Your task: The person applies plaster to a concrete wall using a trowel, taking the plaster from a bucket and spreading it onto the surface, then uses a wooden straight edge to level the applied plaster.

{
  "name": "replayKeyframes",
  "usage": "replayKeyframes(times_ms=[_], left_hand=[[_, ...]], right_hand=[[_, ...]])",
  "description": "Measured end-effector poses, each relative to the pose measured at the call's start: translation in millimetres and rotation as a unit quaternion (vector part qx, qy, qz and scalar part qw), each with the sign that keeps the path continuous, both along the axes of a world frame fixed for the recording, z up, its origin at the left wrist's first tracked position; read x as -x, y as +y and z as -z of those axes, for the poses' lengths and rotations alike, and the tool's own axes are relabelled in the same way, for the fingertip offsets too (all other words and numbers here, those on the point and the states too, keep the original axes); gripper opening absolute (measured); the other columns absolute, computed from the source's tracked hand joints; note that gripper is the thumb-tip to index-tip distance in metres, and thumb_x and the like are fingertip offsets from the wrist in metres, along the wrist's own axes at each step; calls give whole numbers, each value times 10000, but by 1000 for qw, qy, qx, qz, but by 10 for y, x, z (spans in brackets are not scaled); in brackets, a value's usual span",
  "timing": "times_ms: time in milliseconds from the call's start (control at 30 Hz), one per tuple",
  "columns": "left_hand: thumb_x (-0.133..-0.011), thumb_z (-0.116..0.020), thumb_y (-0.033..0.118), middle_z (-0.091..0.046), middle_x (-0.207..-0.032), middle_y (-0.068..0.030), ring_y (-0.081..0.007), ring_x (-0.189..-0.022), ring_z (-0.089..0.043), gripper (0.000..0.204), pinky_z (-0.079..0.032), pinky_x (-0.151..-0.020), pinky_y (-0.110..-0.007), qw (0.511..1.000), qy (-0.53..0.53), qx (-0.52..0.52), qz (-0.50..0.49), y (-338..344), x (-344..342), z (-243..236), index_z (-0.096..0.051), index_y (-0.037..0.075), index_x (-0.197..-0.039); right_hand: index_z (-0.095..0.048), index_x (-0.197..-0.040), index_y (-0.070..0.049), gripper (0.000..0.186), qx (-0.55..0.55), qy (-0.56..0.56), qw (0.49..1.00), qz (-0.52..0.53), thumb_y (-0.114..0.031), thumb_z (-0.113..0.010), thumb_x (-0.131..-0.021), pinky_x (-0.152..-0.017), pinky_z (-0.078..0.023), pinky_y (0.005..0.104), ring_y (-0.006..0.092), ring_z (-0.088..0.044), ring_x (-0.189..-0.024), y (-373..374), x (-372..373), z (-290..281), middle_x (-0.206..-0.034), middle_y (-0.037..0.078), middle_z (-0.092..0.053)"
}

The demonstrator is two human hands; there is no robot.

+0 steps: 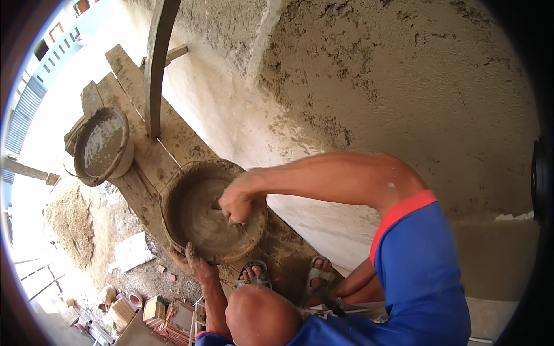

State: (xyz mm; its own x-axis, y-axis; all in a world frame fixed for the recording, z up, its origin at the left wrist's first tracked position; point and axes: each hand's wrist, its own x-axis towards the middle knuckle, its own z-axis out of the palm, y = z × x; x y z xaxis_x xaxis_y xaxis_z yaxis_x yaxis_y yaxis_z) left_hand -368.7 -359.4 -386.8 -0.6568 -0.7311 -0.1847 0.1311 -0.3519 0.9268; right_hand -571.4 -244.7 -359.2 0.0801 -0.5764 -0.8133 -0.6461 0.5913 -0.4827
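A round bucket of grey, wet mix [196,213] stands on a plank scaffold [144,155] in front of me. My right hand [235,202] is curled down inside it at the mix, its fingers closed round something I cannot make out. My left hand [194,262], smeared with grey, grips the bucket's near lower-left rim. A second bucket [104,144] with watery grey slurry sits farther along the planks at the left. My bent knee and sandalled feet [254,272] are just below the bucket.
A rough grey plastered wall [381,86] runs along the right. An upright timber post [156,69] rises beside the planks. Below left lie a sand heap [69,219], a white sheet [130,254] and stacked boards [161,317]. A blue railing shows at the far left.
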Motion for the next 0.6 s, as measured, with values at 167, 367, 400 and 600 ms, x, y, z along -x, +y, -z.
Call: replayKeyframes(times_ms=[167,367,400,600], left_hand=[[-871,-596,87,-537,-1145,-110,-193,-1006,-529,446,-459,-879,-332,1000,-2,15,18,-225,-146,168,-413,15,-1272],[-874,-646,120,-520,-1176,-115,-203,-1044,-513,501,-439,-915,-340,1000,-1,-18,9,-360,-194,304,-402,15,-1299],[-879,-649,138,-502,-1218,-134,-215,-1079,-503,538,-433,-933,-344,1000,-12,-12,21,-374,-188,295,-387,8,-1330],[-869,-585,120,-501,-1281,-198,-322,-1150,-489,481,-410,-999,-414,982,-129,140,17,-90,17,-70,-468,-24,-1312]], right_hand=[[-544,-1340,-91,559,94,-157,912,366,-298,-627,-828,-511,-490,292,140,-562,-555,391,-499,-537,-748,67,-603],[-546,-1337,-97,503,296,160,921,198,-146,-551,-836,-752,-548,355,245,-663,-751,662,-558,-747,-1015,195,-661],[-546,-1337,-97,503,299,159,920,198,-146,-551,-836,-752,-548,355,245,-663,-751,587,-550,-995,-1015,195,-661],[-593,-963,-86,262,333,428,840,6,-130,-622,-706,-560,-480,318,204,-598,-655,655,-345,-901,-785,63,-597]])
